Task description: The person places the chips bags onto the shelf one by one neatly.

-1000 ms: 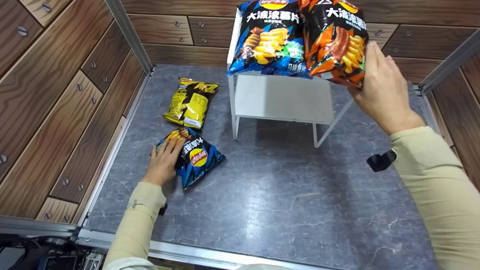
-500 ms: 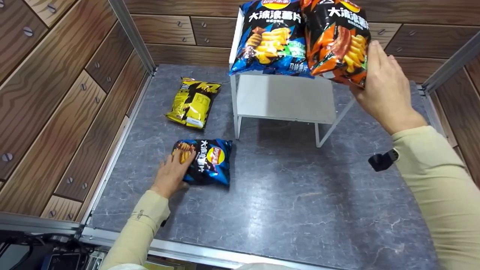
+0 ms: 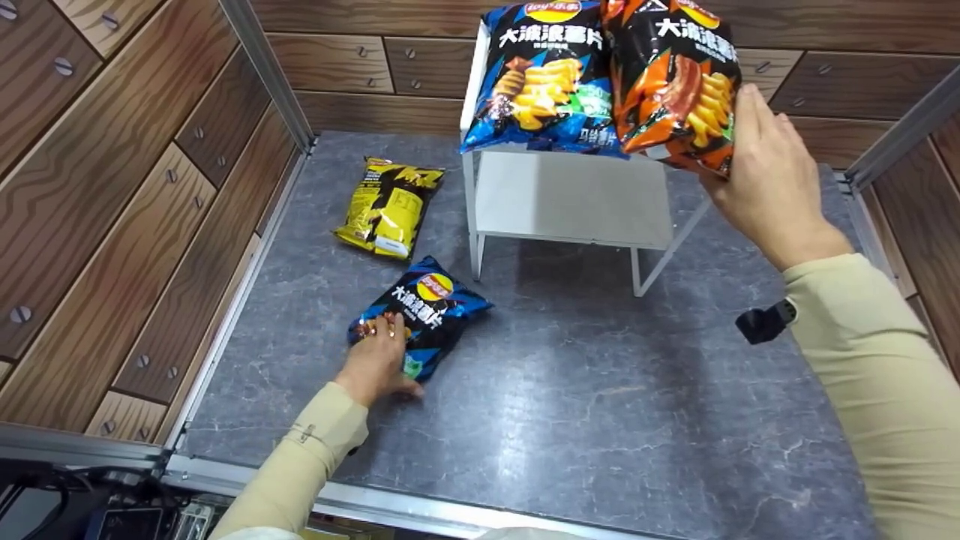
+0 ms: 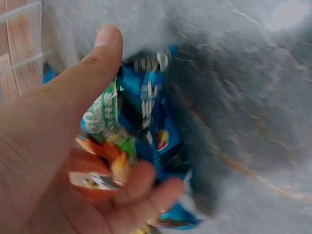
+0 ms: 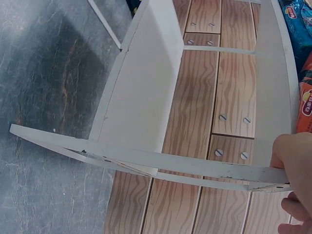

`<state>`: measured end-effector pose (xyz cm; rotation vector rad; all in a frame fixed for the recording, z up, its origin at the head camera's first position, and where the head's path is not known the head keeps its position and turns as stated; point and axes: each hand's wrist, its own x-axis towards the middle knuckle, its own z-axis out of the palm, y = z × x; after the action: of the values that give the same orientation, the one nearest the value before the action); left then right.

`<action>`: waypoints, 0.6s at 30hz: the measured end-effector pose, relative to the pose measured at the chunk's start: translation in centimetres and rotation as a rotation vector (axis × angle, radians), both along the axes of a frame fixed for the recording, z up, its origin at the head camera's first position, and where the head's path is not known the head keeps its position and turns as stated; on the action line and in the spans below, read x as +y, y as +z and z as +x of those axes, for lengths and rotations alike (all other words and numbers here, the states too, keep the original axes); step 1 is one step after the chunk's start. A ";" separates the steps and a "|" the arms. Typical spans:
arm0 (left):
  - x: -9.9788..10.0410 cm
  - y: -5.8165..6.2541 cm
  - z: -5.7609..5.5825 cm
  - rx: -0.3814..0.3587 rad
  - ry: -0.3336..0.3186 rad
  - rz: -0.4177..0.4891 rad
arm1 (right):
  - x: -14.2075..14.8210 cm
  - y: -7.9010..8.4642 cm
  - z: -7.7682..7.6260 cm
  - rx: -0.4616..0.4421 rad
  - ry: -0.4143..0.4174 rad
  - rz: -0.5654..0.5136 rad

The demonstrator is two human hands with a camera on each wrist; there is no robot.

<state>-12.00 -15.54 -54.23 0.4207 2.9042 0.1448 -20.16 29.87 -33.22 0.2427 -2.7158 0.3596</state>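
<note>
My left hand [image 3: 379, 364] rests on the lower left of a blue and black potato chip bag [image 3: 442, 319] lying face up on the floor panel. Its fingers spread over the printed front and its thumb points away along the near edge. In the left wrist view the thumb [image 4: 108, 41] stands apart from the loosely bent fingers. My right hand [image 3: 776, 180] holds the top right corner of a white two-tier rack [image 3: 570, 195], beside an orange and black chip bag [image 3: 675, 97]. The right wrist view shows thumb and curled fingertips either side of the rack's post [image 5: 214, 168].
Another blue chip bag [image 3: 551, 90] sits left of the orange one on the rack's top. A yellow and black chip bag [image 3: 394, 210] lies left of the rack. Wood-patterned walls [image 3: 150, 225] and metal rails [image 3: 266, 75] bound the grey marbled floor panel [image 3: 600, 420].
The blue bag under my left hand has turned so its logo end faces the back, and has shifted right. My left hand has moved right and nearer. The right hand stays in place.
</note>
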 end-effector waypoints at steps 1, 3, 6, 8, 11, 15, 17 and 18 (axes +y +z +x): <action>0.2 0.2 0.1 0.004 0.002 -0.030 | 0.0 0.0 0.0 -0.006 -0.002 -0.003; 0.5 0.4 0.3 0.005 -0.003 -0.076 | -0.1 0.1 -0.1 -0.019 -0.006 -0.007; 0.6 0.3 0.4 0.024 -0.037 -0.106 | 0.0 0.1 -0.1 -0.029 -0.013 -0.009; 0.5 0.0 0.4 0.066 -0.070 -0.108 | 0.0 0.1 -0.1 -0.019 -0.010 -0.009; 0.1 -0.9 0.1 0.164 -0.137 -0.062 | 0.1 0.0 -0.1 -0.004 -0.005 -0.009; -0.3 -2.5 -0.5 0.255 -0.255 0.021 | 0.0 0.1 -0.1 -0.013 -0.007 -0.006; -0.4 -3.3 -0.6 0.262 -0.298 0.025 | -0.1 0.1 -0.1 -0.017 -0.009 -0.004; -0.4 -3.7 -0.7 0.261 -0.307 0.020 | -0.1 0.1 -0.2 -0.016 -0.008 -0.004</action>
<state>-12.70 -15.93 -57.91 0.9465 3.0408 0.0755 -20.31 29.78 -33.14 0.2289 -2.7304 0.3664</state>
